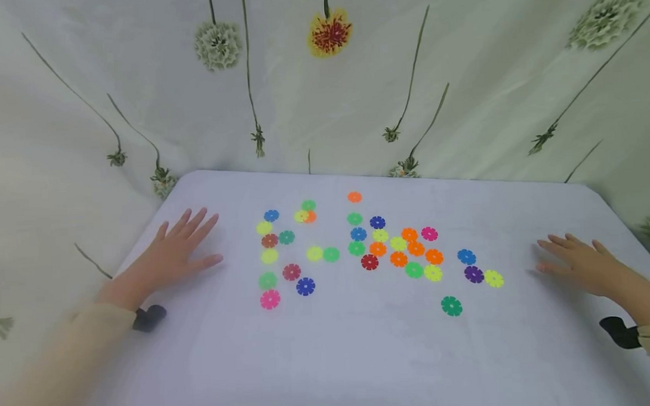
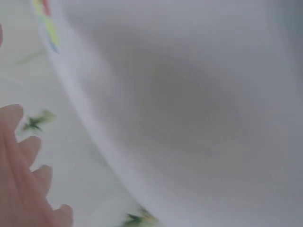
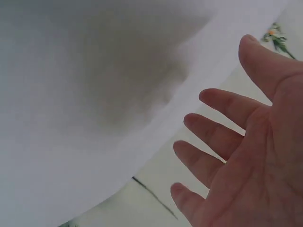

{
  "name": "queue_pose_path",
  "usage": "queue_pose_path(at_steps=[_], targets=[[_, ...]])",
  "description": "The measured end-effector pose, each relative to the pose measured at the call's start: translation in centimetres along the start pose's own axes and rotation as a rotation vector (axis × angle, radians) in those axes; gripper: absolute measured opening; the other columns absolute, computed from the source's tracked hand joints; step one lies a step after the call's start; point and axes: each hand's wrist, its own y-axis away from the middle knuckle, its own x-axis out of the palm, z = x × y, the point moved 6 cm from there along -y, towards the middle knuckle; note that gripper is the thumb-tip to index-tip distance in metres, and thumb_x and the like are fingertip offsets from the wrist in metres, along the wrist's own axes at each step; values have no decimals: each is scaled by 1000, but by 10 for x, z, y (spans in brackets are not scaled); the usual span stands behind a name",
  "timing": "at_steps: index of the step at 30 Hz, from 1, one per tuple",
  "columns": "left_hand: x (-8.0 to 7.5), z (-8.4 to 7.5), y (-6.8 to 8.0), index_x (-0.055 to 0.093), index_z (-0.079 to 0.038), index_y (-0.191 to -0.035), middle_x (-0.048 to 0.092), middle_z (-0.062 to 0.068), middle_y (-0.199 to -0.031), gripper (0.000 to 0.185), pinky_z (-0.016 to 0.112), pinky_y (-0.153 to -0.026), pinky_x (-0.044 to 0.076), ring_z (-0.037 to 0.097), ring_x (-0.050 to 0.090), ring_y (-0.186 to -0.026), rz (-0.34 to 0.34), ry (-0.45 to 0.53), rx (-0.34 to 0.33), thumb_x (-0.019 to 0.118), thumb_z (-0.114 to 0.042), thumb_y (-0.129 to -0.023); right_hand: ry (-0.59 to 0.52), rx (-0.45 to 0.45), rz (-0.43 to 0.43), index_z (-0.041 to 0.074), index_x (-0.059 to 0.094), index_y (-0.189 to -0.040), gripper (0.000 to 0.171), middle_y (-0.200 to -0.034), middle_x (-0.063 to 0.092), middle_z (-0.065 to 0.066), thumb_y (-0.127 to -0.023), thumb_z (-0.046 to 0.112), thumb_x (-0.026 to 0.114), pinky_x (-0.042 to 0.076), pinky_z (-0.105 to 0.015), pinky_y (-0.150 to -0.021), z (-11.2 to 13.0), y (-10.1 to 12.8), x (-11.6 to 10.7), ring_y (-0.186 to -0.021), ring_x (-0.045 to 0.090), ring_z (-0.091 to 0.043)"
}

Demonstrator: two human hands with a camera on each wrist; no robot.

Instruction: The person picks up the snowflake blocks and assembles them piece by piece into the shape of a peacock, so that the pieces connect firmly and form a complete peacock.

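Both hands, the left hand (image 1: 178,253) and right hand (image 1: 582,264), hover flat with fingers spread either side of scattered plastic snowflake discs (image 1: 377,249) mid-table (image 1: 330,358), apparently before picking, which calls for reaching inward.

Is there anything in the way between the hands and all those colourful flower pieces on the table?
No, nothing visible. The left hand and right hand are open on either side of the flower pieces, with only bare white tablecloth between them. Nearest the left hand is a yellow piece; nearest the right, another yellow one.
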Motion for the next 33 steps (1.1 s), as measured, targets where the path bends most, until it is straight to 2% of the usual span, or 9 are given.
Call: queue_pose_path(at_steps=[2, 5, 8, 10, 13, 18, 25, 29, 33], targets=[[0, -16, -2, 16, -14, -150, 11, 16, -153, 82, 62, -104, -2, 37, -1, -138, 2, 22, 20, 53, -54, -89, -45, -17, 0, -10, 39, -133, 67, -133, 32, -38, -94, 44, 52, 17, -70, -95, 15, 4, 0, -122, 25, -56], [-1, -37, -4, 30, -12, -147, 29, 17, -147, 74, 59, -104, 19, 38, 22, -134, 15, 124, 12, 59, -47, -88, -115, -34, -46, -8, 46, -130, 60, -129, 40, -36, -94, 38, 56, 31, -67, -89, 37, 7, -2, -115, 37, -54], [0, -50, -8, 49, -8, -135, 52, 14, -126, 55, 51, -92, 41, 33, 47, -115, 18, 273, -9, 66, -32, -88, -169, -33, -101, -7, 51, -126, 50, -120, 50, -31, -92, 29, 60, 41, -62, -82, 53, 6, -4, -105, 47, -47], [5, -55, -9, 57, -8, -125, 59, 8, -109, 44, 44, -83, 48, 27, 52, -101, 43, 372, -25, 68, -27, -87, -199, -46, -130, -7, 54, -121, 43, -106, 58, -24, -91, 22, 63, 47, -54, -74, 60, 2, -4, -94, 52, -40], [22, -60, -7, 62, -13, -114, 59, -1, -95, 35, 35, -75, 49, 19, 53, -90, 90, 466, -25, 71, -28, -84, -242, -72, -163, -6, 59, -114, 34, -93, 59, -13, -86, 11, 67, 48, -42, -66, 69, -2, 1, -83, 53, -30], [45, -78, 1, 62, -20, -108, 58, -6, -94, 43, 33, -75, 49, 16, 53, -89, 169, 483, -17, 78, -41, -74, -296, -94, -169, -2, 61, -110, 36, -90, 53, -8, -79, 11, 74, 46, -34, -63, 76, 1, 12, -79, 50, -23], [52, -93, 2, 61, -24, -102, 57, -10, -94, 37, 29, -75, 49, 13, 52, -89, 146, 462, 4, 79, -38, -73, -297, -126, -166, -2, 57, -101, 33, -89, 53, -7, -76, 6, 76, 47, -34, -65, 82, -3, 17, -78, 49, -23], [51, -99, 3, 61, -22, -103, 57, -9, -94, 35, 29, -76, 49, 13, 53, -90, 153, 475, 2, 79, -32, -75, -313, -93, -148, -3, 52, -97, 32, -86, 54, -7, -77, 5, 75, 48, -38, -66, 81, -3, 20, -78, 51, -25], [48, -99, 6, 62, -21, -104, 57, -9, -94, 33, 29, -74, 49, 14, 53, -89, 150, 487, 5, 78, -25, -76, -294, -110, -150, 1, 54, -91, 22, -78, 50, -1, -80, 6, 72, 45, -32, -61, 84, -2, 24, -73, 47, -21]])
